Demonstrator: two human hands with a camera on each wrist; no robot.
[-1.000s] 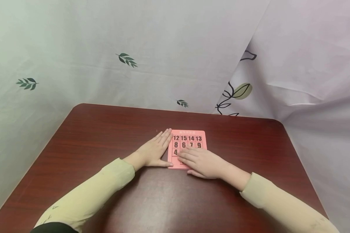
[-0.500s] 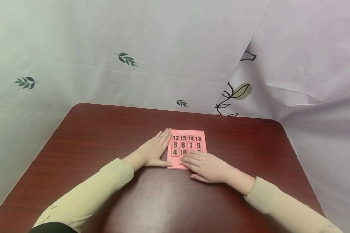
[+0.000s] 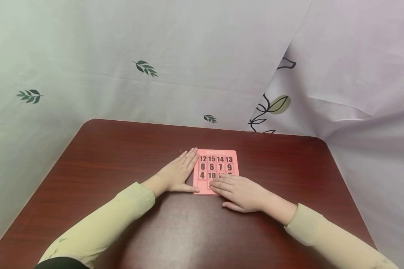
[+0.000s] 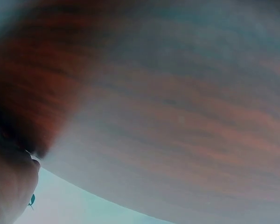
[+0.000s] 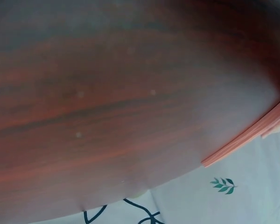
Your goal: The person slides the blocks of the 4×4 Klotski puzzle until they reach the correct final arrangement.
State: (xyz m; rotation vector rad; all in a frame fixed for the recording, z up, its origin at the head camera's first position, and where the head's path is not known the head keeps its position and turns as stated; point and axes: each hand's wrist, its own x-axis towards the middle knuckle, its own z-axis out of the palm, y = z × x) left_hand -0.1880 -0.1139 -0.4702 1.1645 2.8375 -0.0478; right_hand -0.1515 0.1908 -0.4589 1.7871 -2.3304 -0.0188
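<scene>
A pink number slide puzzle (image 3: 203, 186) lies flat on the table in the head view. Its top rows read 12 15 14 13 and 8 6 7 9; a bare slot shows at the lower left. Along its left edge lies my left hand (image 3: 177, 173), fingers straight, thumb at the near left corner. My right hand (image 3: 240, 192) rests extended fingertips on the lower right tiles, hiding several numbers. Its thumb stays off the board. In the right wrist view the puzzle's pink edge (image 5: 242, 137) shows at the right. Part of the left hand (image 4: 14, 186) enters the left wrist view.
The dark red wooden table (image 3: 131, 145) has rounded far corners. Pale curtains with leaf prints (image 3: 175, 45) hang close behind it and at both sides. Light sleeves cover both forearms.
My right hand has slid right and slightly nearer to me over the puzzle, uncovering the 10 tile and the whole 7. In the last half second it barely shifts. The left hand stays put.
</scene>
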